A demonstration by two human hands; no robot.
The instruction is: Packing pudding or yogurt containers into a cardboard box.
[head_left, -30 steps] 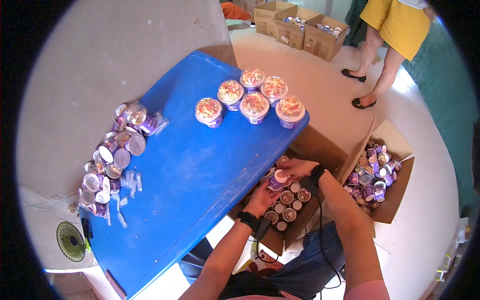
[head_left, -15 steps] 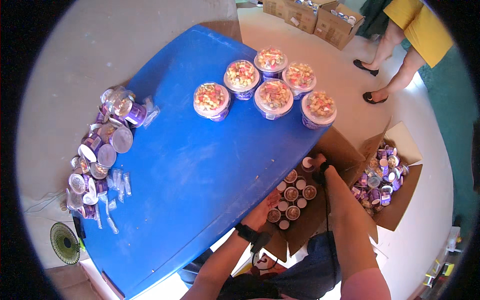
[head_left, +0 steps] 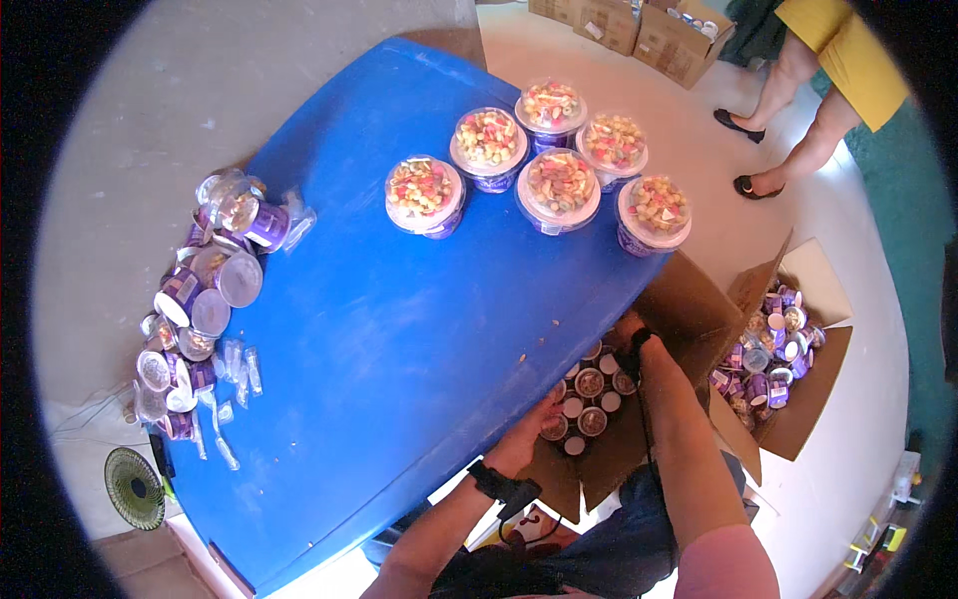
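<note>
My left hand [head_left: 525, 436] reaches past the table edge to the near left side of an open cardboard box [head_left: 714, 299]. Its fingers are stretched out, partly hidden at the box's edge, and nothing shows in them. My right hand [head_left: 627, 325] is down inside the far part of that box. Its fingers are out of sight, so what they hold cannot be made out. Beside the hands, several cups [head_left: 591, 421] stand upright in the box, some showing brown contents and others white tops.
On the blue table [head_left: 379, 349] stand several purple cups with domed clear lids [head_left: 559, 182]. A heap of purple cups [head_left: 200, 299] and clear packets [head_left: 239, 364] lies at its left. Another filled box [head_left: 763, 364] stands right. A person in yellow [head_left: 848, 60] stands beyond.
My right hand has gone deeper into the box, and the white-topped cup at its fingers is no longer visible. My left hand has shifted slightly down. The view has moved a little.
</note>
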